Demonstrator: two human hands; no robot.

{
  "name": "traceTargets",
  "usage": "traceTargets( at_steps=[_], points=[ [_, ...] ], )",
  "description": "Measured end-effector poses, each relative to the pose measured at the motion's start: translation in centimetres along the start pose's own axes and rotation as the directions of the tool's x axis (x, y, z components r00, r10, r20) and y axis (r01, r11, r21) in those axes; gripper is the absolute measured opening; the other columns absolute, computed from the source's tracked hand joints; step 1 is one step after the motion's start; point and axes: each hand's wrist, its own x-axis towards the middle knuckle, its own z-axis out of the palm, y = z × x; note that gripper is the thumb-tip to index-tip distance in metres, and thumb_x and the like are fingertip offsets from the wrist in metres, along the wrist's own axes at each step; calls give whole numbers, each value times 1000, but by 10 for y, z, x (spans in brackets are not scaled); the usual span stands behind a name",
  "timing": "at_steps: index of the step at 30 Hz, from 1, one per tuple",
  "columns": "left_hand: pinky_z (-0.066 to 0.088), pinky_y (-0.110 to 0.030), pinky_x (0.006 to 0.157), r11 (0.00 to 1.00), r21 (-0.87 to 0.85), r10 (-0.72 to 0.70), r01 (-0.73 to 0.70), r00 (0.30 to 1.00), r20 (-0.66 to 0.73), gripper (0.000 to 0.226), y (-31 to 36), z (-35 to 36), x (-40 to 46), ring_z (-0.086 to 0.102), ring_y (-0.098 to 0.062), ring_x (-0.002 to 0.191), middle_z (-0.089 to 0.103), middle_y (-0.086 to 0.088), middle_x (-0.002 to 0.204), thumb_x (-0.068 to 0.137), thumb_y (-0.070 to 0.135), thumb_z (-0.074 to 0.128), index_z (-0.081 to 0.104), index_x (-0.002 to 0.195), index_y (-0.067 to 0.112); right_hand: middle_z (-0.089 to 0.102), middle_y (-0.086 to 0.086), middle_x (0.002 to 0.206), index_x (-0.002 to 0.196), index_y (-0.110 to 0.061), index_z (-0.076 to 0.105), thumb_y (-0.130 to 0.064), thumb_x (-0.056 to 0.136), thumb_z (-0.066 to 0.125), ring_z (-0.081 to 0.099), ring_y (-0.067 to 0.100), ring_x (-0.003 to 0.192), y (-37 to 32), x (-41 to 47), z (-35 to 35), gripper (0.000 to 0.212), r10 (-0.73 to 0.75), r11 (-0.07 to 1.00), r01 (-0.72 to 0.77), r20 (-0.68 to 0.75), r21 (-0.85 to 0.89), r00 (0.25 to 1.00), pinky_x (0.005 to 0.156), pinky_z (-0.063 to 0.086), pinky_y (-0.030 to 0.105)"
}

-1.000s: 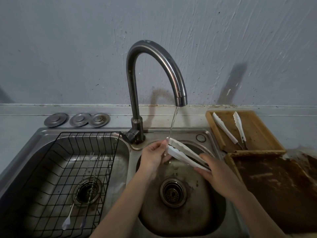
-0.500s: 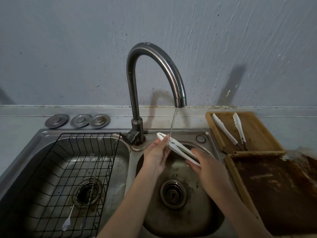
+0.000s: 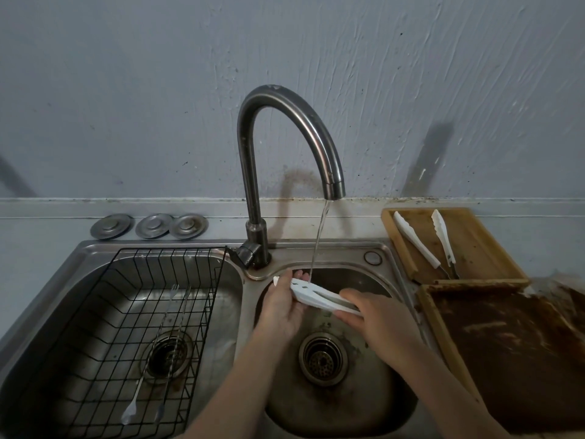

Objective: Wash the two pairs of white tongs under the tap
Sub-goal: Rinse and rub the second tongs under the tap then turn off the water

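1. Bench [image 3: 41,229]: grey surface along the wall, carrying a steel double sink [image 3: 319,248].
2. Sink, left basin: a black wire rack [image 3: 95,312] sits inside it; two thin metal utensils [image 3: 148,369] lie on the rack, over the drain.
3. Right of the sink: a dark, stained wooden tray [image 3: 512,350], and behind it a lighter wooden tray [image 3: 474,245].
4. Tap [image 3: 278,147]: curved spout rising from the sink's middle divider, with water running [image 3: 318,239] into the right basin.
5. Left hand [image 3: 281,308]: above the right basin, fingers curled under the near end of the held tongs, below the stream.
6. Right hand [image 3: 383,321]: above the right basin, gripping the other end of the held tongs, thumb on top.
7. Held tongs [image 3: 319,294]: white, roughly level above the right basin; the water strikes them near the left hand. Whether the arms are pressed fully together is unclear.
8. Second tongs [image 3: 418,239]: white, arms spread, lying in the lighter tray right of the sink.
9. Three round metal discs [image 3: 148,225] rest on the bench behind the left basin.
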Motion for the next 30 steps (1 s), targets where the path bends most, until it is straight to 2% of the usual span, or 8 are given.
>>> traceTargets(
  at_steps=[3,7,11,14,19,24,27,30],
  points=[
    [53,-37,69,992,-127,11,-7,999,32,36,-14,3,-4,61,-23,92,58,-14,105,93,23,52,42,126,11,58,-17,78,115,-37,51,-56,87,43,46,-3,57,1,-1,-3,34,14,1000,-14,9,-18,1000,46,26,10],
    [52,-47,69,991,-115,-55,74,986,160,38,-16,4,-9,58,-25,96,55,-16,116,97,16,42,38,132,3,66,-12,84,110,-38,55,-54,88,46,59,0,69,12,-1,-15,29,114,978,-133,122,162,986,61,51,24],
    [59,-40,72,997,-67,-5,29,941,339,15,-6,8,-11,66,-19,88,67,-5,95,89,7,49,57,101,8,60,-7,64,82,-37,59,-45,91,47,56,5,57,6,5,-23,16,101,878,-205,251,433,963,58,46,29],
    [52,-39,81,994,-111,18,23,935,353,13,3,12,-7,73,-19,80,75,1,85,86,11,55,65,94,13,55,-6,55,83,-44,55,-46,92,43,49,5,48,-7,10,-25,15,139,780,-339,383,526,913,48,39,22],
    [49,-28,59,990,-140,12,24,968,252,29,6,8,5,57,-9,46,55,4,55,93,32,48,55,70,15,58,-1,56,90,-29,59,-54,91,40,42,5,35,-19,20,-31,32,179,706,-500,557,502,811,34,30,17],
    [43,-25,54,965,-261,-30,20,999,-33,42,11,5,20,45,-9,41,47,2,40,96,39,43,43,62,14,71,3,81,99,-18,65,-33,90,54,67,14,52,-25,25,-31,19,204,638,-394,348,662,915,43,48,18],
    [54,-33,65,943,-332,-82,30,986,-144,37,10,0,24,48,-14,58,52,-5,60,99,30,38,46,71,6,70,6,75,93,-11,63,-20,88,59,69,15,56,-31,34,-36,10,324,509,-279,119,814,938,46,52,19],
    [56,-32,48,928,-366,-135,71,979,-153,30,-2,1,23,51,-25,69,51,-15,80,99,24,36,50,102,-3,65,1,71,89,-11,60,-21,90,56,65,9,52,-50,51,-38,11,237,714,-75,-139,696,962,45,50,14]
  ],
)
